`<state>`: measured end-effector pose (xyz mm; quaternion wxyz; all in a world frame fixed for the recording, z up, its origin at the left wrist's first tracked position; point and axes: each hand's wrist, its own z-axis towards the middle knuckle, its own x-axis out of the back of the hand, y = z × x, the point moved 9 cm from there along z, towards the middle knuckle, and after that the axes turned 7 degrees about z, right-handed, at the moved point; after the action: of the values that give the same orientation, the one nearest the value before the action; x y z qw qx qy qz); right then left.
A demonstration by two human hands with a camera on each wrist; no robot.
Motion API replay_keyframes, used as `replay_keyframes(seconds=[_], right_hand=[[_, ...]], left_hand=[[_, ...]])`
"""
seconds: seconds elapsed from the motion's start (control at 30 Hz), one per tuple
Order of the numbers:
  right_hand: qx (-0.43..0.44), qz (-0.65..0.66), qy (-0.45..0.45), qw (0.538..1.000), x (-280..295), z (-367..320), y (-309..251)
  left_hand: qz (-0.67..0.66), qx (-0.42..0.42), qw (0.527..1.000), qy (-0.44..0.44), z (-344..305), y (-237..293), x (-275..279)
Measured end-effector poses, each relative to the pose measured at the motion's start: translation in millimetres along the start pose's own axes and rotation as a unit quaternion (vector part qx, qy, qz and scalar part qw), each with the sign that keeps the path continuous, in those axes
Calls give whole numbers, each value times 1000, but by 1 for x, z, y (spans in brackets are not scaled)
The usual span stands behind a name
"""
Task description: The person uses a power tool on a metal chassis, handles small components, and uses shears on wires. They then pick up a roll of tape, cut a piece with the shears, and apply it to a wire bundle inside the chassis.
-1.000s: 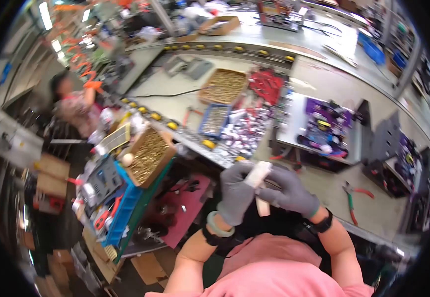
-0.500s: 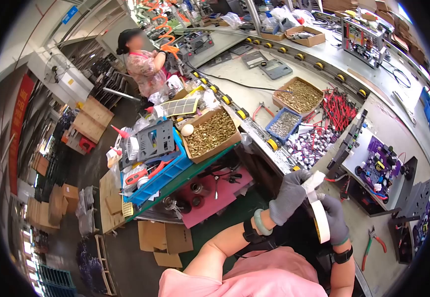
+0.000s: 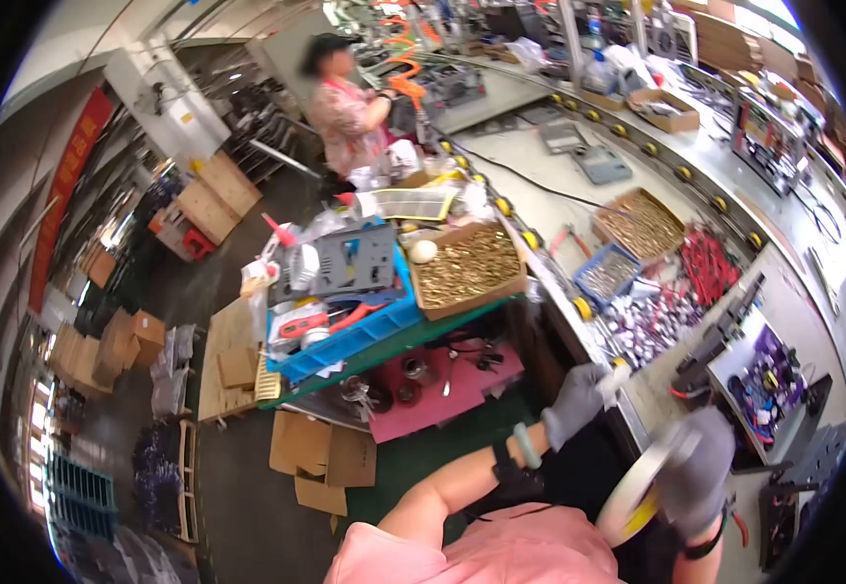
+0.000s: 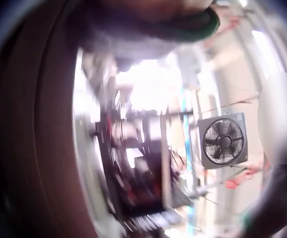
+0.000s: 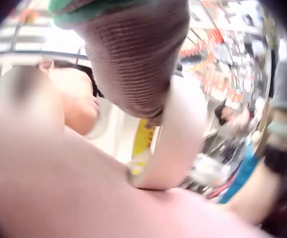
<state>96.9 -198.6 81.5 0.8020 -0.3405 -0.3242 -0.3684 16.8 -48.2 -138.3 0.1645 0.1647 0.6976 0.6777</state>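
My right hand (image 3: pixel 698 469), in a grey glove, grips a roll of white tape (image 3: pixel 625 494) with yellow on its inner side. In the right wrist view, gloved fingers hold the edge of the tape roll (image 5: pixel 182 131), close to the pink shirt. My left hand (image 3: pixel 576 406), also gloved in grey, is over the bench's front edge and pinches a small white piece (image 3: pixel 615 381) at its fingertips. A gap separates the two hands. The left wrist view is heavily blurred, and what the fingers hold hardly shows there.
Left of the hands are a cardboard box of brass-coloured parts (image 3: pixel 472 273) and a blue crate (image 3: pixel 345 336). White connectors (image 3: pixel 642 326), red-handled parts (image 3: pixel 707 268) and a blue tray (image 3: pixel 606 274) lie on the bench. A purple-lined unit (image 3: pixel 769 380) stands right. Another person (image 3: pixel 350 117) works beyond.
The hands were together at the tape roll; now they are apart, the right one lower with the roll, the left one with a small white piece. The head view has swung left.
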Motion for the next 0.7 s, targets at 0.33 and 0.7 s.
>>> replay_keyframes(seconds=[0.33, 0.7], right_hand=[[-327, 470, -210, 793, -243, 63, 39], [-304, 616, -276, 673, -380, 272, -138]], left_hand=[[-291, 86, 926, 223, -108, -87, 191], [-91, -3, 948, 303, -124, -62, 265]])
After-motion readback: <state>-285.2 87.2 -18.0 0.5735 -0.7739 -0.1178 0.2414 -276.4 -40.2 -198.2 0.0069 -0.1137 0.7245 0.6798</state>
